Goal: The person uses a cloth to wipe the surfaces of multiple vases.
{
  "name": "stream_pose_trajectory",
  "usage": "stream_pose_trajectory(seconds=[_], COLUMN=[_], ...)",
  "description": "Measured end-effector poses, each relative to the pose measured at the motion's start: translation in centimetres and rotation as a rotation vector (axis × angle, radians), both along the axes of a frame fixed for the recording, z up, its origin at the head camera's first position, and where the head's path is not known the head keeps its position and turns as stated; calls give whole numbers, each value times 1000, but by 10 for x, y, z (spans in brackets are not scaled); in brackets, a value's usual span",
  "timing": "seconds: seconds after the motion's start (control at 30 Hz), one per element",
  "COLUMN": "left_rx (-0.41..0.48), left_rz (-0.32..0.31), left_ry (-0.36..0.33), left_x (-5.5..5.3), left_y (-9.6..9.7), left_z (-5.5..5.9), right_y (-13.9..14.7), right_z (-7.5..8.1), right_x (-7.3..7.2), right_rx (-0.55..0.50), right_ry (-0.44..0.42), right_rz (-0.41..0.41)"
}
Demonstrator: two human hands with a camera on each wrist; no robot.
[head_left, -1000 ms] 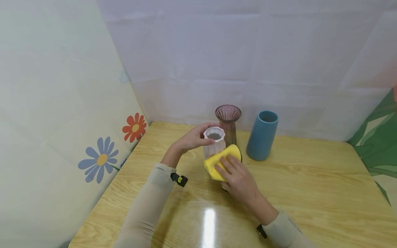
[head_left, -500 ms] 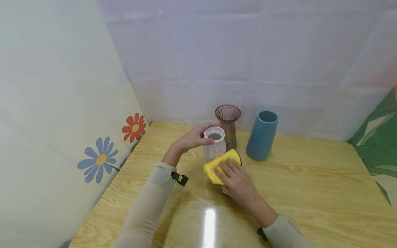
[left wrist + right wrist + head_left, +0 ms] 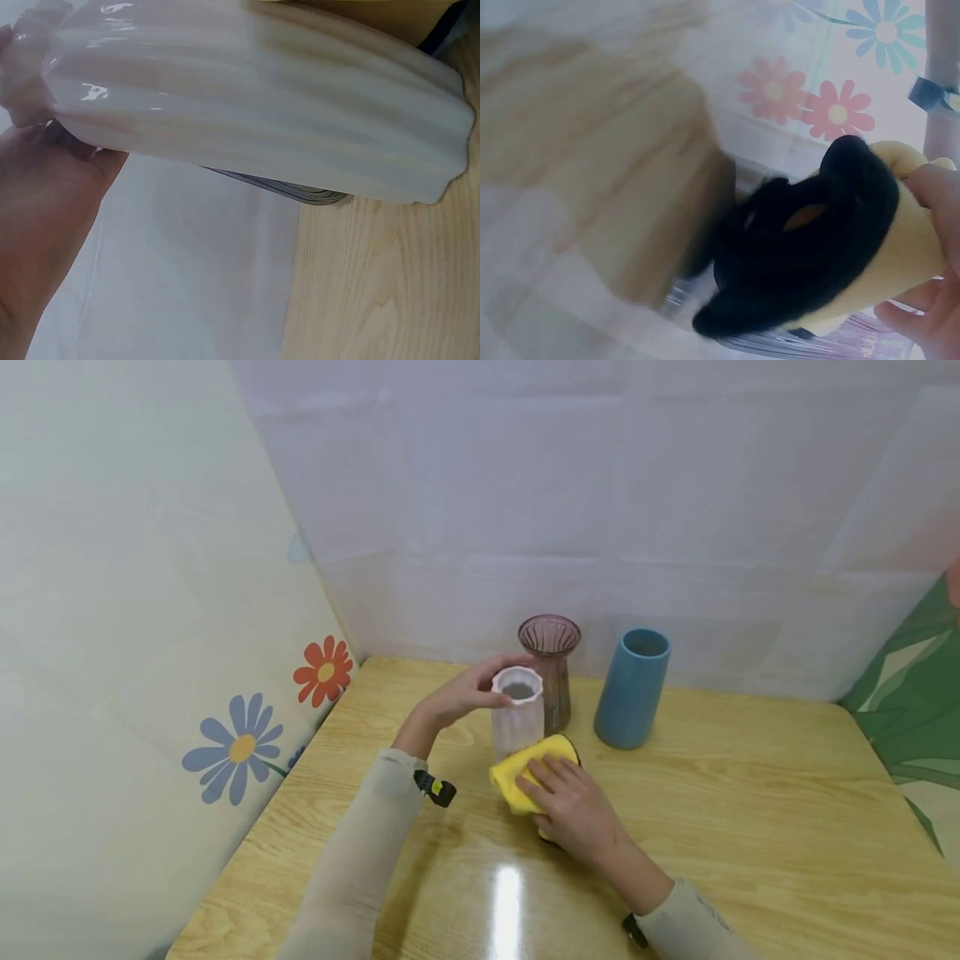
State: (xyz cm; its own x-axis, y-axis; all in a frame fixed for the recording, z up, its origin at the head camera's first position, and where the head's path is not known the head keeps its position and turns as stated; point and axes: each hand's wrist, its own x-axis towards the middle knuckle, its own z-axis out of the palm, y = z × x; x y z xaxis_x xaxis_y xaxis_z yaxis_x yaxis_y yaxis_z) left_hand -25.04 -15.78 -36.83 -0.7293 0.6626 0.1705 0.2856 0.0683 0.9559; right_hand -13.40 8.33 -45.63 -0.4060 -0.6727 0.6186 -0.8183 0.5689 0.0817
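Note:
My left hand grips a white fluted vase round its neck, just below the scalloped rim. In the left wrist view this glossy vase spans the frame, slanting toward the table. My right hand holds a folded yellow cloth against the vase's lower front, fingers spread over it and thumb beneath. The cloth hides the vase's base in the head view. The right wrist view shows the cloth's black edging bunched in folds, with the right hand behind it.
Close behind the white vase stands a purple ribbed glass vase. A tall blue vase is upright to its right. The wooden table meets a pale wall at the back and a flower-printed wall on the left.
My right hand and the yellow cloth have slid down the front of the white vase, toward me, uncovering more of its side. The left hand keeps its grip on the neck.

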Motion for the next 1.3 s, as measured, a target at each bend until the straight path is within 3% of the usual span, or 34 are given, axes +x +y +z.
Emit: stream_pose_trajectory(seconds=[0.1,0.3,0.37,0.6,0.77,1.07,1.17,1.3], left_rx=[-4,-154,-203,-354,-408,-407,-395,-361], left_rz=[65,327,387,521,515,366,331,292], left_ry=[52,236,276,307,310,237,212,166], left_x=[6,21,26,34,31,17,15,13], left_y=[-1,9,15,31,29,14,10,8], left_z=[-3,-4,-3,7,9,15,18,19], right_y=[2,12,15,21,23,27,23,14], right_z=[6,21,25,44,57,77,76,63], right_x=[3,5,5,0,-5,-14,-19,-25], right_rx=[-15,-83,-111,-138,-125,-177,-180,-141], right_ry=[-16,1,28,98,126,179,214,200], right_rz=[0,-7,-4,-15,-26,-43,-29,-12])
